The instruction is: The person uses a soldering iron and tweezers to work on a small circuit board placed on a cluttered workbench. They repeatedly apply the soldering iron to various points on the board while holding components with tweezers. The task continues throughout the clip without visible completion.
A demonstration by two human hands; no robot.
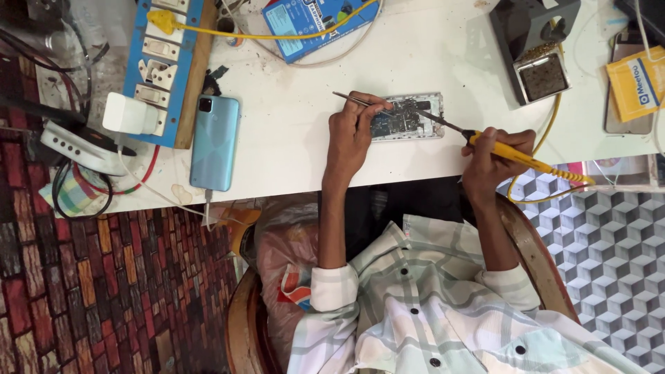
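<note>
near the middle of the frame, an opened phone [407,116] flat on the white table [298,145], its insides showing. left hand [350,135] just beside the opened phone on its left, fingers curled shut around thin metal tweezers [360,102], tips down on the phone's insides. right hand [495,156] a bit to the right of the phone, closed tight on a yellow soldering iron [516,156], dark tip touching the phone's right end. yellow cord [547,128] running off from the iron's back end and up toward a dark iron stand [533,45] in the upper right. left of the middle, a light blue phone [215,142] lying back side up, well apart from the hands. in the upper left, a blue switch board [163,66] with a white charger block [130,114] stuck on it and a yellow plug at its top. at the top middle, a blue flat box [315,21] with a yellow wire across it. at the far right edge, a yellow packet [641,83]. along the bottom, a checked shirt [429,312] with rolled-up sleeves.
</note>
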